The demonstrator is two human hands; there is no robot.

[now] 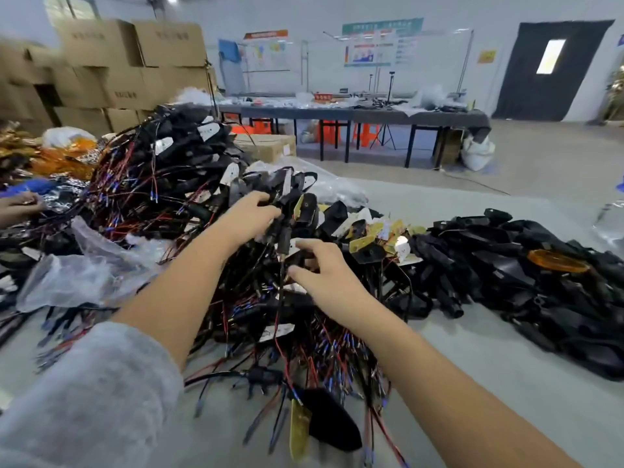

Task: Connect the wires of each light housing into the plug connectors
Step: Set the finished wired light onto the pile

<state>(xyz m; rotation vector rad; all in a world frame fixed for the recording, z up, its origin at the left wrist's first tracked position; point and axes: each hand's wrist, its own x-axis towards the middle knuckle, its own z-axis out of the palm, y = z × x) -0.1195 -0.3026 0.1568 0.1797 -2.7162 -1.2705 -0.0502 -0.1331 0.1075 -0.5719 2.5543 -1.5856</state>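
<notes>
A big heap of black light housings [189,163] with red and black wires fills the left and middle of the grey table. My left hand [251,214] grips a black light housing [282,231] lifted above the heap, its wires [278,319] hanging down. Just below it, my right hand [324,268] pinches those wires near the housing's stem. A single housing with a yellow plate [324,423] lies nearest me. Whether any plug connector sits between my fingers is hidden.
A pile of plain black parts [526,265] with an orange lens [557,260] lies on the right. Crumpled clear plastic bags [84,265] sit on the left. Another person's hand [20,202] shows at the far left edge. Cardboard boxes [111,62] and a long bench [354,111] stand behind.
</notes>
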